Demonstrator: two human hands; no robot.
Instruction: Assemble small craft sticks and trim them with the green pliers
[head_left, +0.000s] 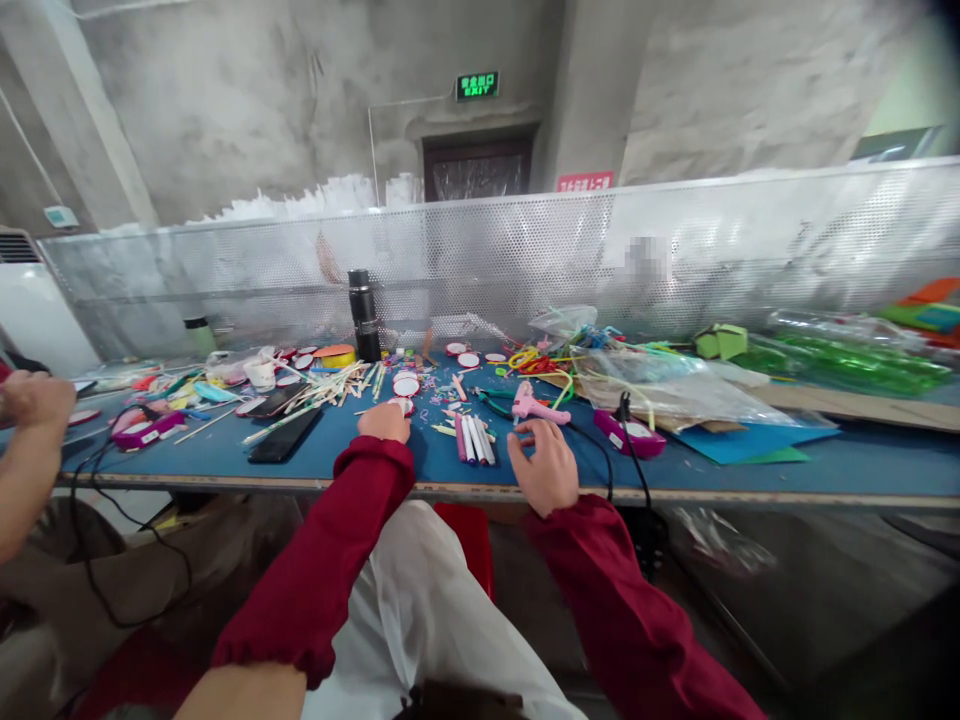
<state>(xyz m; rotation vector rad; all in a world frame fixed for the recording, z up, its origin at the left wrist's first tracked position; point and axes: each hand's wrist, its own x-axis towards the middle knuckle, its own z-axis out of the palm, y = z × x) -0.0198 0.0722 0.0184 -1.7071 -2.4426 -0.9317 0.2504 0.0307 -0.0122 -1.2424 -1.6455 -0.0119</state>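
Note:
Both my arms wear dark red sleeves and reach onto a blue table top (862, 462). My left hand (384, 421) rests on the table with its fingers curled, beside a small red-rimmed white disc (406, 386); I cannot see anything in it. My right hand (546, 462) lies near the table's front edge with fingers spread, holding nothing. A bundle of white glue sticks (473, 438) lies between my hands. A pink glue gun (534, 406) sits just beyond my right hand.
A black bottle (365, 315) stands at the back before a perforated metal screen (750, 240). A black phone (285, 435), wooden sticks (330, 390), plastic bags (660, 385) and green bottles (847, 362) cover the table. Another person's arm (26, 445) is at left.

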